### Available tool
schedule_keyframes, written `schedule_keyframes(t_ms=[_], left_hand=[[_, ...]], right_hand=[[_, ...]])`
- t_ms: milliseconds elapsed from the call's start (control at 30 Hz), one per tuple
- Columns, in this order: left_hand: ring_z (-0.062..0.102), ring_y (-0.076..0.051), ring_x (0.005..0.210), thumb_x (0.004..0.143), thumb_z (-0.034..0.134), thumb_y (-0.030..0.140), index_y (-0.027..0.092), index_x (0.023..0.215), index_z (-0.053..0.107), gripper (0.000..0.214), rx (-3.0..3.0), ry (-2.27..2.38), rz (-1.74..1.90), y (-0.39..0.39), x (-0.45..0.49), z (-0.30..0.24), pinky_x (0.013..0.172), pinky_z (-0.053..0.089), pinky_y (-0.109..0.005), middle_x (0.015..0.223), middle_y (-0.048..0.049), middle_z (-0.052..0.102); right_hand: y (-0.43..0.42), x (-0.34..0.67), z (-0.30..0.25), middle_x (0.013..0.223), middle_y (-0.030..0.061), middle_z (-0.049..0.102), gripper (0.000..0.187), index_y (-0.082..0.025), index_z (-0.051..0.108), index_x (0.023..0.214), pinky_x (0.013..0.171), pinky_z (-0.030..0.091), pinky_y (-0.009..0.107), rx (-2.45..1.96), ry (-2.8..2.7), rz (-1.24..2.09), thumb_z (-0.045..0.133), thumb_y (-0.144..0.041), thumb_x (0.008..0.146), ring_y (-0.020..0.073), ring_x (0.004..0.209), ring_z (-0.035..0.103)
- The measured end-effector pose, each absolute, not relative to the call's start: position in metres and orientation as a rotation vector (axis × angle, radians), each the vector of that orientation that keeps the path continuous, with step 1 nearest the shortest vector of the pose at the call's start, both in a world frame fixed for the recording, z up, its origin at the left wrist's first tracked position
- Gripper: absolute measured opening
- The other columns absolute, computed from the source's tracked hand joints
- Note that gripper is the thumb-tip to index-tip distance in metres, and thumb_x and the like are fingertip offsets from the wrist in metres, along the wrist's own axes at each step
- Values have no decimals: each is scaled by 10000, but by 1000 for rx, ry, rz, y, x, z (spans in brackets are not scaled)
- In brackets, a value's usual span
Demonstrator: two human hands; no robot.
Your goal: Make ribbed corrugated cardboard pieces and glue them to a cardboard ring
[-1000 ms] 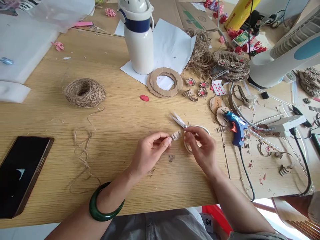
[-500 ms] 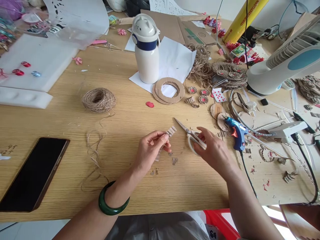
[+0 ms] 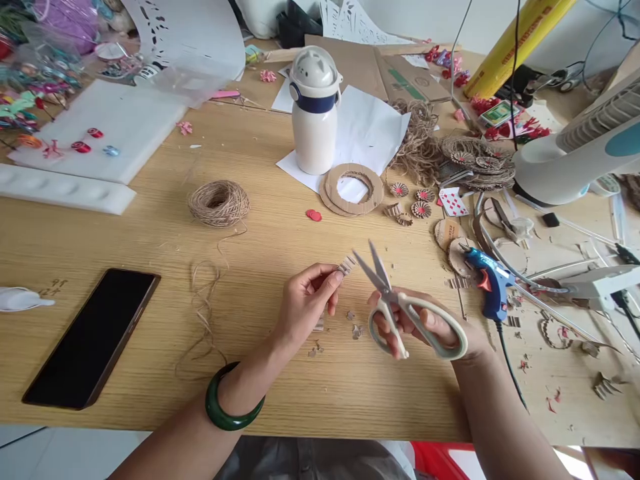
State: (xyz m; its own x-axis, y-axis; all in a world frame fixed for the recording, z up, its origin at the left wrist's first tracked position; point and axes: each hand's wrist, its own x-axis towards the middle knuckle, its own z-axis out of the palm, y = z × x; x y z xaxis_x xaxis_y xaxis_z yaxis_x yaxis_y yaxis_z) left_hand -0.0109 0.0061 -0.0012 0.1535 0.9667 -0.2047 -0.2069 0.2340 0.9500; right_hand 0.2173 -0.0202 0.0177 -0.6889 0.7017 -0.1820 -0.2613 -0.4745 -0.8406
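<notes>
My left hand [image 3: 313,300] pinches a strip of corrugated cardboard [image 3: 347,265] between thumb and fingers. One end of the strip sticks out past the fingertips, and another part shows below the hand. My right hand [image 3: 425,320] holds a pair of scissors [image 3: 385,290] with pale handles, fingers through the loops. The scissor blades stand apart, pointing up and left, close to the strip's end but not seen touching it. Small cardboard scraps [image 3: 357,331] lie on the table between the hands.
A ball of twine [image 3: 219,203], a phone [image 3: 93,337] and a white bottle [image 3: 314,127] stand or lie around. Cardboard rings [image 3: 376,193], rosettes with red centres [image 3: 421,209] and a blue glue gun [image 3: 493,283] with its cord are to the right, near a white fan [image 3: 545,167].
My right hand has picked the scissors up off the table, and their blades have opened. My left hand still holds the strip. The view has shifted a little left.
</notes>
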Motion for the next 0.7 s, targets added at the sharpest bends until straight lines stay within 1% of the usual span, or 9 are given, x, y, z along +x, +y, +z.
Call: schedule_keyframes(t_ms=[133, 233, 467, 600, 700], left_hand=[[461, -52, 454, 877, 687, 340, 152, 845, 709, 192, 932, 1078, 1083, 7, -11, -1, 404, 382, -178, 592, 33, 557], [465, -52, 460, 879, 685, 339, 153, 847, 711, 190, 936, 1081, 1092, 8, -11, -1, 405, 379, -176, 610, 25, 571], [451, -57, 457, 886, 675, 347, 164, 858, 710, 188, 965, 1051, 1097, 6, -11, -2, 409, 362, -181, 572, 40, 520], [428, -56, 456, 887, 667, 378, 165, 832, 700, 222, 998, 1063, 1071, 6, -12, -3, 405, 339, -183, 573, 39, 498], [415, -51, 463, 870, 679, 390, 165, 829, 696, 229, 993, 1062, 1042, 7, -14, -1, 388, 313, -179, 621, 28, 522]], right_hand=[[-24, 222, 23, 862, 65, 554, 624, -107, 563, 1260, 524, 529, 265, -700, -1179, 2260, 613, -596, 876, 140, 662, 572], [-25, 226, 23, 876, 68, 551, 586, -110, 565, 1254, 527, 539, 268, -730, -1194, 2235, 599, -571, 895, 134, 656, 571], [-26, 226, 20, 873, 66, 554, 539, -115, 571, 1247, 521, 540, 261, -773, -1202, 2224, 588, -538, 913, 134, 657, 580], [-28, 227, 20, 866, 59, 549, 543, -127, 571, 1259, 515, 536, 258, -767, -1196, 2246, 592, -542, 909, 131, 657, 570], [-26, 228, 21, 858, 58, 550, 561, -128, 573, 1263, 506, 541, 261, -767, -1188, 2270, 601, -553, 899, 136, 660, 572]])
